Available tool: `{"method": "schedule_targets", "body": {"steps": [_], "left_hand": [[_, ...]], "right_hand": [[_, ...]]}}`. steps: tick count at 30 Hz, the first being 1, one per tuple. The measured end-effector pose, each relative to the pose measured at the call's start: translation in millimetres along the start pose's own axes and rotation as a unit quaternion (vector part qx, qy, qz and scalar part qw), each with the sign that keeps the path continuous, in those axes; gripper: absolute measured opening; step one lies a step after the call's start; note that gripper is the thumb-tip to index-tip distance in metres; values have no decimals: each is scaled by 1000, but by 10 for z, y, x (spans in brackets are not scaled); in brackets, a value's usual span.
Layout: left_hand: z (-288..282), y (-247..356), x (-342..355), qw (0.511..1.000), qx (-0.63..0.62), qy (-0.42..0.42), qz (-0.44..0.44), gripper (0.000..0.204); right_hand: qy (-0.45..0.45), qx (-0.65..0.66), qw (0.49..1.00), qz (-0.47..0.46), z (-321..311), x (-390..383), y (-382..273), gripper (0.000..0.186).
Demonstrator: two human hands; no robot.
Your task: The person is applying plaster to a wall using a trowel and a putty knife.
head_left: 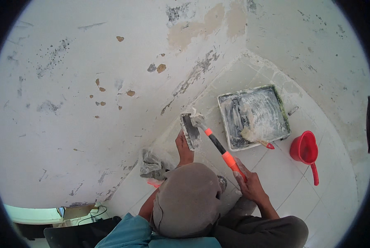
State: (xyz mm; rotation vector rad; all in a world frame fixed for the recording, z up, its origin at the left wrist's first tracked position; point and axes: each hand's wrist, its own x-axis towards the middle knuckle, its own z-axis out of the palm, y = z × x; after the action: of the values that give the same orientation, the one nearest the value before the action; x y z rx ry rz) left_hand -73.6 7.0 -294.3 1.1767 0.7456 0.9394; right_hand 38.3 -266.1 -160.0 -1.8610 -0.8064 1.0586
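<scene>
My left hand is closed on a rectangular plastering trowel, its dark blade smeared with white paste. In my right hand is a hammer with an orange and black handle. Its grey, paste-marked head lies against or just beside the trowel's edge; I cannot tell whether they touch. To the right of the tools a black tray on the floor is coated with white paste. A brush with a red-tipped handle rests across the tray's near edge.
A red dipper stands on the tiled floor at the right. Beside my left forearm lies a clear plastic bag with dark contents. The stained, chipped wall rises at left and meets another wall. A small metallic piece lies by the tray.
</scene>
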Motion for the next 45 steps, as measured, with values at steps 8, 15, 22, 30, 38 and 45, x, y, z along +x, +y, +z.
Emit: {"method": "schedule_targets", "body": {"steps": [8,15,22,30,38,45], "left_hand": [[48,-27,40,1000,-17,1,9,30],[72,-13,-194,995,34,-93,1,31],[-228,-116,-69,999,-47,4,-26,38],[-750,150,-29,998,26,44,24,38],[-734,368,-120,980,178,89,16,40],[-802,266,-94,987,134,92,-5,38]], "right_hand": [[-1,-1,998,-59,177,-93,200,54],[66,-7,995,-69,72,133,50,55],[147,-96,981,-77,-82,191,272,59],[158,-242,947,-142,69,369,623,61],[113,-289,945,-101,401,463,776,59],[91,-294,949,-75,619,652,1173,62]]}}
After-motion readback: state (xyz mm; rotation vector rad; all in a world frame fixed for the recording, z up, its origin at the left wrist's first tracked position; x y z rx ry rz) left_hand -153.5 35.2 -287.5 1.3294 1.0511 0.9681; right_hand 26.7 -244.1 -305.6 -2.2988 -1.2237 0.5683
